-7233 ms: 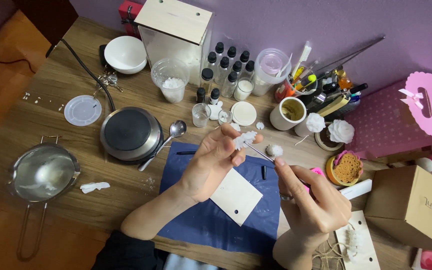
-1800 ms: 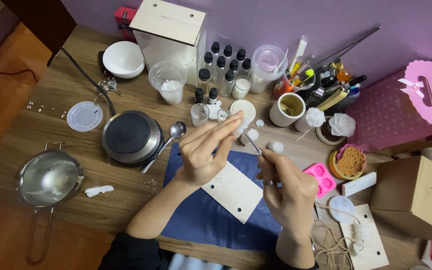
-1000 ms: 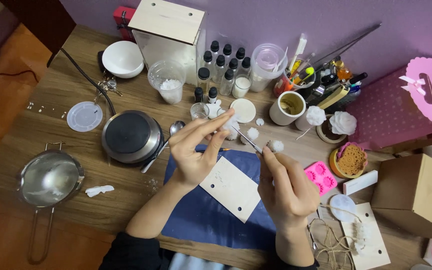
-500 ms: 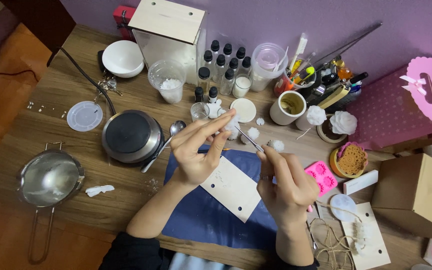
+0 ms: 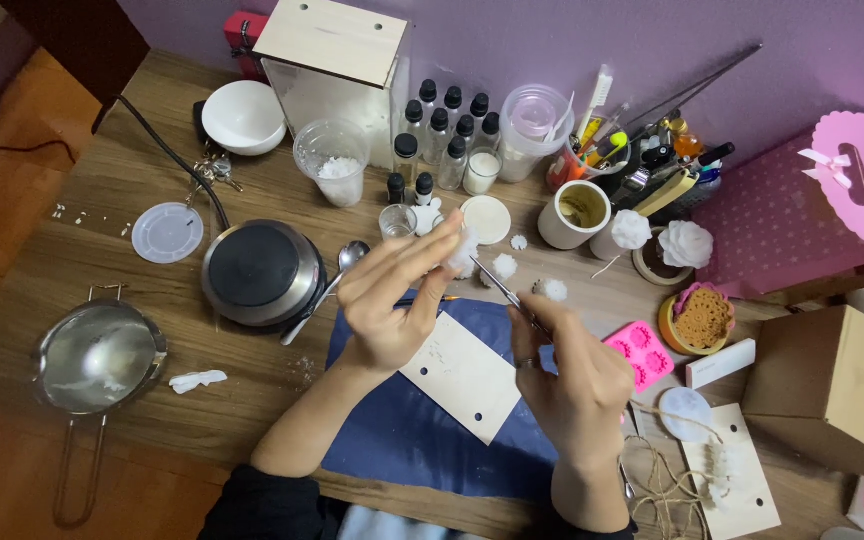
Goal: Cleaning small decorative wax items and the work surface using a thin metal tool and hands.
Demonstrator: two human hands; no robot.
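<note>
My left hand is raised above a blue mat, its fingertips pinching a small white wax piece. My right hand grips thin metal tweezers whose tip points up-left at that white piece. Under both hands a pale wooden board with holes lies on the mat. More small white pieces sit on the table just beyond the mat.
A round black hot plate with a spoon is at left, a metal strainer pan further left. Bottles, cups, a pen holder and a wooden box line the back. Pink mould, cardboard box and twine lie at right.
My right hand has drawn in closer to the left hand and brought the tweezers' tip up to the white piece. The left hand stayed raised, shifting slightly.
</note>
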